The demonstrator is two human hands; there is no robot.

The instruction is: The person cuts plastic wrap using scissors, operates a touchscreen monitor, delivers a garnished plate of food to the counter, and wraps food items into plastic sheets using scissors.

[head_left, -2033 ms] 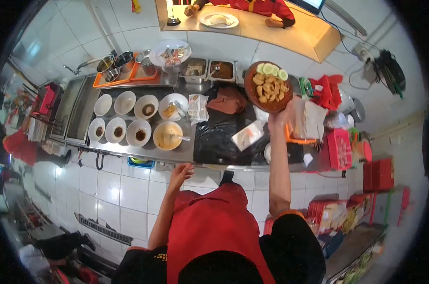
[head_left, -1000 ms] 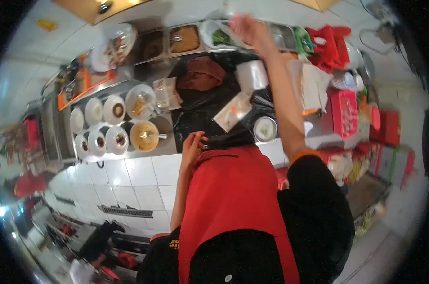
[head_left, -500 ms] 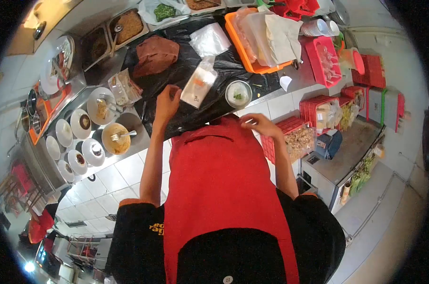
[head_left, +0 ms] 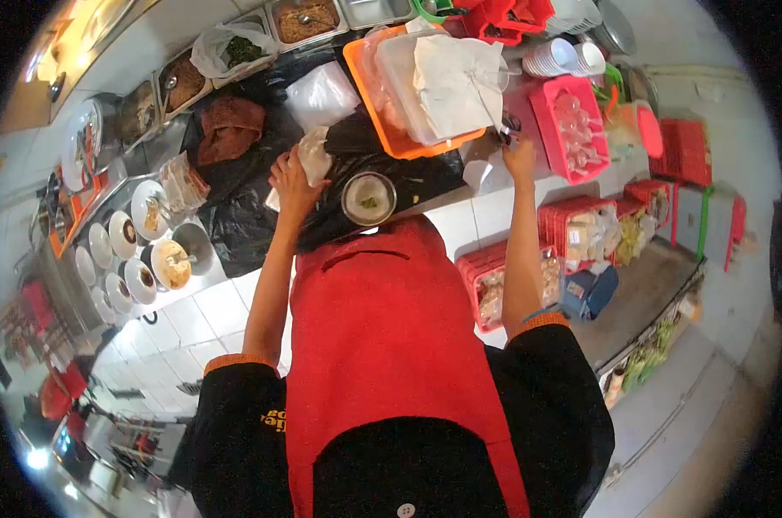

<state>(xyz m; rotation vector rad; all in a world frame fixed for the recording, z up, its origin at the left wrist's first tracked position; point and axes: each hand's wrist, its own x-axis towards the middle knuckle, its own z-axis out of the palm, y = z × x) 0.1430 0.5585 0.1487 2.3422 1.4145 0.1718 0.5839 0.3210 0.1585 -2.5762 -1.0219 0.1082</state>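
My left hand (head_left: 296, 188) is closed round a clear plastic packet (head_left: 314, 157) with pale contents, over the black plastic sheet. Just right of it stands a round metal bowl (head_left: 369, 199) holding something white with green pieces on top. My right hand (head_left: 520, 162) reaches to the far side of the counter, its fingers closed at what look like dark-handled scissors (head_left: 509, 128). These lie between the orange tray (head_left: 361, 82) and the pink basket (head_left: 542, 116). The fingertips are small and partly hidden.
Left of the sheet are several white bowls (head_left: 138, 281) with food remains. Metal food pans (head_left: 309, 22) line the back. A brown cloth (head_left: 229, 129) and a stack of clear bags (head_left: 322, 97) lie on the sheet. Red crates (head_left: 482, 268) stand low at the right.
My left hand has taken hold of the plastic packet, which lay flat on the sheet. My right hand has moved from beside the apron out to the scissors. The view has shifted right.
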